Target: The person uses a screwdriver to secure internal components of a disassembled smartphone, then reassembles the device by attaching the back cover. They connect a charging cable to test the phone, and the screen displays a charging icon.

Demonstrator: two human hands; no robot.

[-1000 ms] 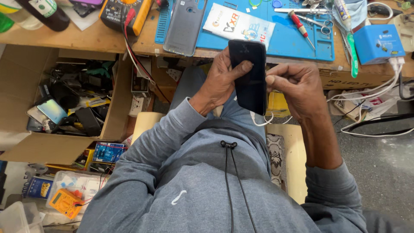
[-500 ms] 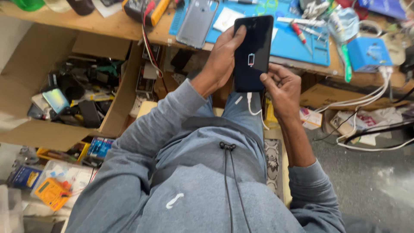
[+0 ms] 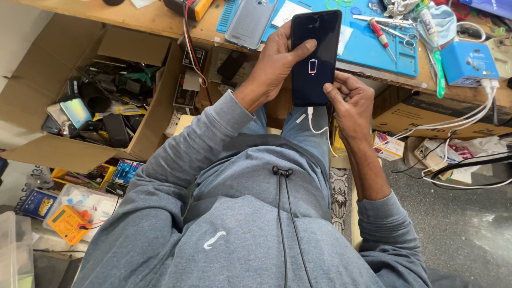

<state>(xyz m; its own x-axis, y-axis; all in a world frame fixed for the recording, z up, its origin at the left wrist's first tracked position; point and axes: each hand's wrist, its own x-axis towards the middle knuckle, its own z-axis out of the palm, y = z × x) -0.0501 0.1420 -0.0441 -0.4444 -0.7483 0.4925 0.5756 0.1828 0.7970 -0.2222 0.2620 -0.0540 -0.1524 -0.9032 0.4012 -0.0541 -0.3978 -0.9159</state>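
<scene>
I hold a black smartphone [image 3: 314,56] upright in front of me, above my lap. Its dark screen shows a small battery symbol with a red bar. My left hand [image 3: 277,61] is wrapped round the phone's left edge, thumb lying across the screen. My right hand [image 3: 349,101] touches the phone's lower right corner with its fingertips. A white charging cable [image 3: 314,121] is plugged into the phone's bottom and hangs down over my jeans.
A wooden bench [image 3: 160,18] carries a blue work mat [image 3: 373,45], a grey phone back cover [image 3: 250,21], a red-handled screwdriver [image 3: 381,32], scissors and a blue box [image 3: 469,61]. An open cardboard box [image 3: 101,96] of phone parts stands at left. Cables lie on the floor at right.
The phone's screen, dark a second ago, now shows a battery symbol. My right hand has slid down to the phone's lower corner. The view has tilted down a little.
</scene>
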